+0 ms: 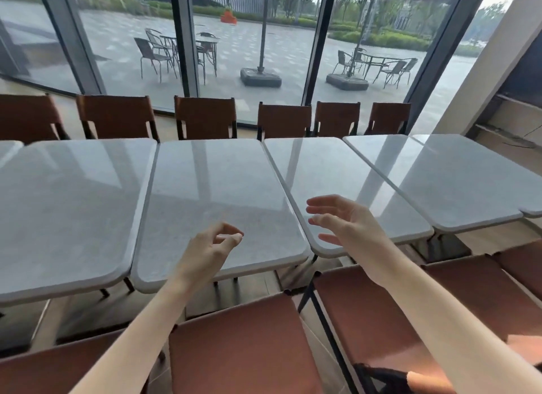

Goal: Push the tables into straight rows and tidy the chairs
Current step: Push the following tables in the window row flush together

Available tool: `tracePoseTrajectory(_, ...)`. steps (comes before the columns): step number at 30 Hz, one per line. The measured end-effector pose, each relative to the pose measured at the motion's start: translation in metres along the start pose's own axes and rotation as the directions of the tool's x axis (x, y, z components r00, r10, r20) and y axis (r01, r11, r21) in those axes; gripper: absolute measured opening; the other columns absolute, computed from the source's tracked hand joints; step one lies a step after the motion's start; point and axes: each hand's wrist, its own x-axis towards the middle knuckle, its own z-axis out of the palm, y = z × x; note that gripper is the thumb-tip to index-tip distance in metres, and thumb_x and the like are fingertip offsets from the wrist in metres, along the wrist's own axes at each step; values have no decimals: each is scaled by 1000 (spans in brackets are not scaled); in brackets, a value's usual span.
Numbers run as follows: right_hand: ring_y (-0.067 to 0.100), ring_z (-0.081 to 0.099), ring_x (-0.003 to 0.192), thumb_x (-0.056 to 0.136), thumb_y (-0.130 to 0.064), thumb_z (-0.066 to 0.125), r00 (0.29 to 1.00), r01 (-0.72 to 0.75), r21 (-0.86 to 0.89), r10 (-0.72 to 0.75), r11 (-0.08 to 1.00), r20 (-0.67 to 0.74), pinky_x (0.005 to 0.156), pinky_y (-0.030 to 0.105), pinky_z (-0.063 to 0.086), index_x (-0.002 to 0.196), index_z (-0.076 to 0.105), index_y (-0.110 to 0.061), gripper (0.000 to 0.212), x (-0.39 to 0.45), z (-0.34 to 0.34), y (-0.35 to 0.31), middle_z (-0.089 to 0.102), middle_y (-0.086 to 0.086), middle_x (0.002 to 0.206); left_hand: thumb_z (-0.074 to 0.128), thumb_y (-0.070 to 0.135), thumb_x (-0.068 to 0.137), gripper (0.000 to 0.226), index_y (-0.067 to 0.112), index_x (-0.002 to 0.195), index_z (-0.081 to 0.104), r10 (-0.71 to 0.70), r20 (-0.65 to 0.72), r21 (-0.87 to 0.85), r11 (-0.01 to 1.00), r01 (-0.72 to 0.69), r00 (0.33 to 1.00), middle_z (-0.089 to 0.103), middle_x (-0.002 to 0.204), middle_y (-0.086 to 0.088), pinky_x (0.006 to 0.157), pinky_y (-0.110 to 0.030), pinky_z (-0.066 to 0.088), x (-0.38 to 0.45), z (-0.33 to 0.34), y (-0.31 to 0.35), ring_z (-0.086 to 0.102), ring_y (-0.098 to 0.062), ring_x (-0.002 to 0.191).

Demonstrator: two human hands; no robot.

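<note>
Several grey marble-top tables stand side by side in a row; the middle table is straight ahead, with a left table and a right table against it. The right table's near edge sits a little farther away than the middle one's. My left hand hovers over the middle table's near edge, fingers loosely curled, holding nothing. My right hand floats above the right table's near corner, fingers spread. Brown leather chairs stand below my arms on the near side.
A further table angles off at the right. Several brown chairs line the far side against the glass wall. A chair stands near right. A wall closes the right end.
</note>
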Motion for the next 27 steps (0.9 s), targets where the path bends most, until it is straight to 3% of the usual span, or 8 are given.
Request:
tracePoseTrajectory(5, 4, 69, 104, 94, -13, 66, 997, -35, 11, 34, 999, 76, 93, 35, 58, 109, 71, -29, 23, 45, -13, 52, 74, -16, 108, 65, 22, 96, 6, 25, 95, 70, -110, -97, 89, 989, 119, 989, 70, 101, 10, 73, -16, 44, 13, 31, -33, 64, -5, 101)
tracePoseTrajectory(11, 8, 64, 111, 92, -12, 66, 980, -56, -132, 80, 990, 182, 83, 19, 50, 121, 66, -25, 31, 102, -7, 149, 66, -14, 120, 72, 27, 91, 19, 33, 105, 60, -169, -99, 321, 927, 193, 981, 55, 123, 12, 98, -30, 41, 40, 74, -100, 51, -9, 121)
tracePoseTrajectory(13, 12, 59, 117, 91, -14, 67, 969, -74, -197, 117, 978, 218, 88, 23, 46, 126, 62, -26, 37, 115, 2, 181, 62, -12, 126, 73, 31, 88, 28, 35, 110, 58, -183, -89, 411, 888, 204, 979, 48, 128, 13, 107, -36, 41, 47, 83, -122, 47, -11, 127)
tracePoseTrajectory(16, 12, 53, 121, 89, -15, 68, 959, -67, -310, 147, 948, 244, 92, 25, 39, 130, 58, -27, 45, 130, 15, 223, 55, -6, 128, 74, 34, 85, 42, 31, 122, 56, -178, -78, 536, 822, 192, 981, 40, 140, 11, 111, -36, 40, 62, 90, -152, 40, -12, 136)
tracePoseTrajectory(21, 4, 43, 114, 88, -13, 67, 935, 8, -450, 153, 893, 321, 76, 8, 37, 138, 49, -26, 55, 152, 36, 270, 44, -6, 136, 74, 36, 83, 62, 31, 137, 44, -185, -17, 669, 728, 148, 983, 22, 159, 5, 114, -34, 33, 89, 92, -192, 29, -19, 145)
tracePoseTrajectory(27, 16, 33, 142, 89, -15, 64, 906, 120, -576, 147, 809, 396, 102, 26, 39, 150, 35, -26, 69, 187, 63, 297, 23, -4, 160, 75, 33, 80, 77, 36, 144, 33, -176, 15, 780, 618, 99, 984, 4, 163, 5, 121, -42, 26, 119, 82, -225, 9, -25, 152)
